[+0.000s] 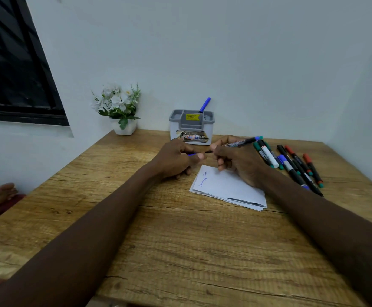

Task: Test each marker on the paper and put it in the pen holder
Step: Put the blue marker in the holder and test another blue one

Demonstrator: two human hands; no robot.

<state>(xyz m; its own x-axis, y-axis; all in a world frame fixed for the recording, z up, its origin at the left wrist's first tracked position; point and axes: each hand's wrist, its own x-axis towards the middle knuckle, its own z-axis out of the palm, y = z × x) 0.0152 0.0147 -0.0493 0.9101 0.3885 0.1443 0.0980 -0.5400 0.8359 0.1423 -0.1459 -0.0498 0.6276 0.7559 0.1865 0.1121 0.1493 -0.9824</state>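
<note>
Wooden table point(180, 251), then paper point(231, 187). Above it the right hand point(236, 165) grips a marker point(240, 142) by its barrel, and the left hand point(176, 160) pinches its cap point(191, 154) (blue, mostly hidden). Likely light, stiff and slick, so hold it mid-barrel. The pen holder point(177, 129) stands just behind.

Likely a home desk corner: wooden table point(180, 251), potted flowers point(118, 107), pen holder point(191, 127), dark window point(14, 74).

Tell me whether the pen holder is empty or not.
Not empty: one blue marker sticks out of the back section of the pen holder, tilted to the right.
</note>
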